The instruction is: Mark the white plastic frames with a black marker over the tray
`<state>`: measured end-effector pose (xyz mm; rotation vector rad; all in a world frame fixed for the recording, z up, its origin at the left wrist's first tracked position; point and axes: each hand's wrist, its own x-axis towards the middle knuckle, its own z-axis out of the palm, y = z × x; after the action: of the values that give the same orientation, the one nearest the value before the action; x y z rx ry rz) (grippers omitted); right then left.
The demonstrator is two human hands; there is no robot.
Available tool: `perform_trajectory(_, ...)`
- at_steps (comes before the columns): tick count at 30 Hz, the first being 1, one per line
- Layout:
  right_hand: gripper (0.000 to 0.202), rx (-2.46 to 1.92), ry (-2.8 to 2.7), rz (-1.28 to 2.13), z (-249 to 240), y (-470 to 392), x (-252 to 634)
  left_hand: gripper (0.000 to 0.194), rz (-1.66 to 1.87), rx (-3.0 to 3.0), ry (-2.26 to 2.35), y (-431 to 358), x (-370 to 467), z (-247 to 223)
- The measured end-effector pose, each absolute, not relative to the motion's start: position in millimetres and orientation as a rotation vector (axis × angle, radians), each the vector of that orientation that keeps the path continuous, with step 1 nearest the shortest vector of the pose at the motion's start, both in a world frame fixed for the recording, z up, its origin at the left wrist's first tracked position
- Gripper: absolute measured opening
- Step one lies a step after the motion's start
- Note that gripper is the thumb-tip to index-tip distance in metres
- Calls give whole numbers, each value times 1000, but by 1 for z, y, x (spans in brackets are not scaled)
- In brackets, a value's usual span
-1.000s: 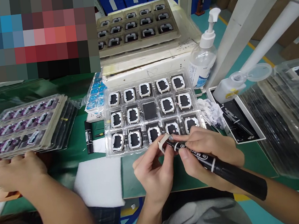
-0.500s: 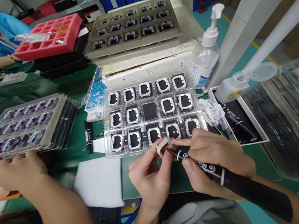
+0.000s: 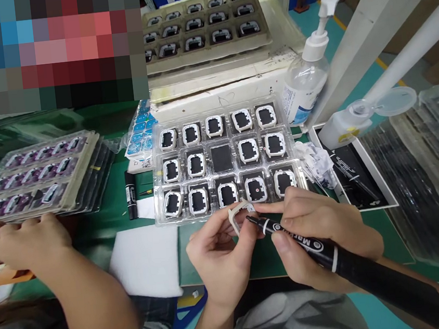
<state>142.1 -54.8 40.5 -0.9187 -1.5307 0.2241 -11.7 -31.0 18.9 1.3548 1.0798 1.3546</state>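
Observation:
Between the thumb and fingers of my left hand is a small white watch-case frame, tilted on edge. My right hand grips a black marker, its tip pointing at the frame and close to my left thumb; I cannot tell whether it touches. My right index finger reaches to the frame's right side. Just beyond my hands lies a clear plastic tray with rows of similar white frames on black pads. One pocket in its middle row shows only a black pad.
A co-worker's arm is close on the left, beside stacked trays. White foam and another marker lie left of my tray. A pump bottle, crumpled tissue and open box stand right. Another tray sits behind.
My hands keep nearly the same pose on the frame and marker. The view has shifted slightly. The marker tip stays by the frame.

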Motion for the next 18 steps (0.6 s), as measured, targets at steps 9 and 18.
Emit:
perform_trajectory(9,25,-909,-1592,217,41,-56,145,16,1317,1300,1001,-30,-18,8)
perform_trajectory(18,22,-953,-1611,213,41,-58,141,18,1367,1399,1078,-30,-15,9)
